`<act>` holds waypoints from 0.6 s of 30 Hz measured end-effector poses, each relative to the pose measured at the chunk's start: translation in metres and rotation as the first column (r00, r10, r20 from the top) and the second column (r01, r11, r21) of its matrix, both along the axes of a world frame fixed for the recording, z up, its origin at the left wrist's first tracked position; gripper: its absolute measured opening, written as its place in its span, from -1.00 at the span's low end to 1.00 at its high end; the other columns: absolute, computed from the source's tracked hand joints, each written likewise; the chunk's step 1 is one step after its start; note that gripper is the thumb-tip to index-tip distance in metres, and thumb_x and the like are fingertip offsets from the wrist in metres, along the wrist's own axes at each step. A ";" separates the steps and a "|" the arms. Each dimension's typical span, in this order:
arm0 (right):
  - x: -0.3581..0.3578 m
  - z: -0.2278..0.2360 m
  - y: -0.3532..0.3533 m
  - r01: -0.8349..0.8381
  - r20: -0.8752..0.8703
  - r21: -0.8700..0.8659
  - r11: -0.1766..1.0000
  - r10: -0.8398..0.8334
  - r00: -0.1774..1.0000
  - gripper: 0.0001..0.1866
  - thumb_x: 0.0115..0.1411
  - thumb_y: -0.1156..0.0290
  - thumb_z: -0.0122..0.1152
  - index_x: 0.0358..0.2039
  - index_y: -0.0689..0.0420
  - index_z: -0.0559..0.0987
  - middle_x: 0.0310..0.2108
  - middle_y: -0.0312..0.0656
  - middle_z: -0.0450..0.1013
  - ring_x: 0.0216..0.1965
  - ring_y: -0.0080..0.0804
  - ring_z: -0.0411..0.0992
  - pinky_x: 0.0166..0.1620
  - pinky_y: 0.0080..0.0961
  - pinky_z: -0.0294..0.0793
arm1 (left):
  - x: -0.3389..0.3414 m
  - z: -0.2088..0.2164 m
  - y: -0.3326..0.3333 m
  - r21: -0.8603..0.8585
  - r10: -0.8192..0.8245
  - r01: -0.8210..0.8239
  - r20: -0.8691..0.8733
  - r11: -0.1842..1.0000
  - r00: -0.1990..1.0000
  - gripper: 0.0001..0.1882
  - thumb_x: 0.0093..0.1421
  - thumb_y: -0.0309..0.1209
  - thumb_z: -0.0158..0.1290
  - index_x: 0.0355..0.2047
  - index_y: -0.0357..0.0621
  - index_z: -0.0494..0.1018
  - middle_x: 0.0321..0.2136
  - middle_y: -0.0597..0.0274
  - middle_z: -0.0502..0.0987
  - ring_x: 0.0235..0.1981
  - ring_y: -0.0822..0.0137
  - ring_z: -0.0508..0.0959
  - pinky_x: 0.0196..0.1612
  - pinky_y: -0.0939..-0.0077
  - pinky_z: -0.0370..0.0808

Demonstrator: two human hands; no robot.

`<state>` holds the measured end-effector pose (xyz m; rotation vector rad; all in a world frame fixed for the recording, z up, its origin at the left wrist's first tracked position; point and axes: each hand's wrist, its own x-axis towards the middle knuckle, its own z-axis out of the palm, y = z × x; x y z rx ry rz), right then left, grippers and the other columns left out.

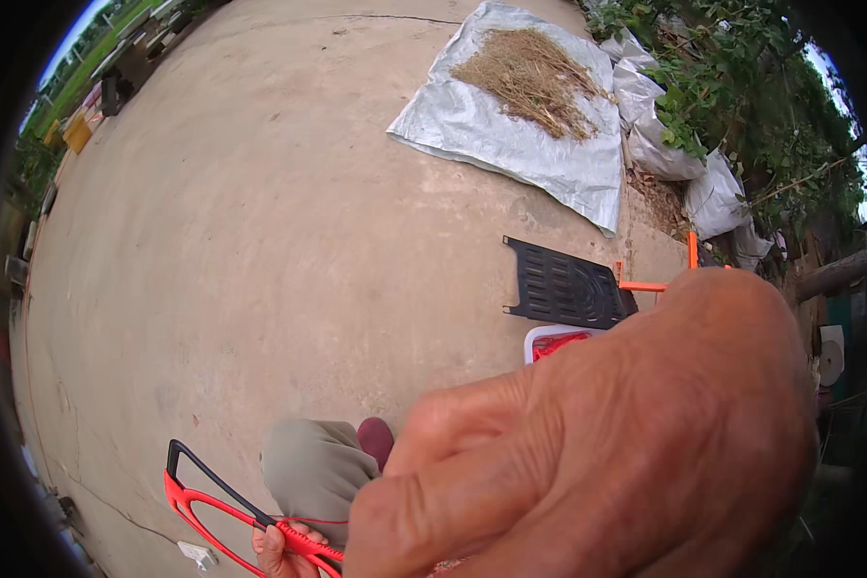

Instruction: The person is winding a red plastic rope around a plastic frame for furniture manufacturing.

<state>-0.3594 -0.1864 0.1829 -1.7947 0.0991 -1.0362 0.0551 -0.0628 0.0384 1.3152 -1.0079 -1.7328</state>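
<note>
At the lower left, my left hand [275,553] is closed round a red and black frame [207,508] shaped like a hacksaw. Its black bar slants up to a corner, and the red part curves below. My right hand [597,433] looms very close, filling the lower right with its back and curled fingers. Whatever those fingers hold, if anything, is hidden behind the hand. My grey trouser knee [313,467] and a dark red shoe [376,440] show between the two hands.
Beyond my right hand lie a black slotted panel [564,281], a white-rimmed container [532,345] with red things inside, and orange bars [643,286]. Farther off, dry stalks [530,77] cover a white sheet [433,120] beside white sacks [718,197]. A white block [197,554] sits lower left.
</note>
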 end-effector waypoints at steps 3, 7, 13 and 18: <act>-0.001 -0.021 -0.011 0.013 0.033 0.014 1.000 -0.013 0.999 -0.77 0.15 0.45 0.23 -0.28 0.38 0.52 -0.21 0.06 0.46 -0.32 -0.10 0.43 -0.23 -0.22 0.40 | -0.010 0.002 0.008 0.006 0.005 -0.005 0.038 1.000 0.999 -0.74 0.16 -0.30 0.15 -0.28 -0.23 0.43 -0.37 0.02 0.53 -0.34 0.08 0.53 -0.21 0.11 0.53; -0.006 -0.042 -0.021 0.025 0.063 0.033 0.999 -0.027 0.998 -0.79 0.16 0.45 0.21 -0.30 0.37 0.52 -0.23 0.05 0.45 -0.33 -0.10 0.42 -0.24 -0.22 0.40 | -0.016 0.003 0.001 0.379 0.450 -0.361 -0.177 0.852 0.875 -0.74 0.17 -0.31 0.14 -0.25 -0.23 0.43 -0.37 0.02 0.53 -0.35 0.10 0.53 -0.21 0.16 0.53; -0.003 -0.048 -0.036 -0.005 0.081 0.028 1.000 0.003 0.997 -0.81 0.17 0.45 0.18 -0.32 0.36 0.51 -0.25 0.04 0.45 -0.34 -0.11 0.41 -0.25 -0.21 0.39 | -0.014 0.013 -0.008 0.374 0.454 -0.373 -0.156 0.849 0.877 -0.74 0.18 -0.31 0.14 -0.24 -0.22 0.43 -0.37 0.02 0.53 -0.35 0.11 0.53 -0.23 0.17 0.54; 0.002 -0.046 -0.038 -0.039 0.098 0.029 0.999 0.036 0.995 -0.82 0.18 0.46 0.15 -0.33 0.36 0.50 -0.26 0.04 0.44 -0.35 -0.12 0.41 -0.26 -0.21 0.39 | -0.008 0.024 -0.002 0.372 0.465 -0.390 -0.134 0.842 0.875 -0.74 0.18 -0.30 0.13 -0.24 -0.22 0.43 -0.37 0.02 0.53 -0.35 0.11 0.53 -0.24 0.18 0.54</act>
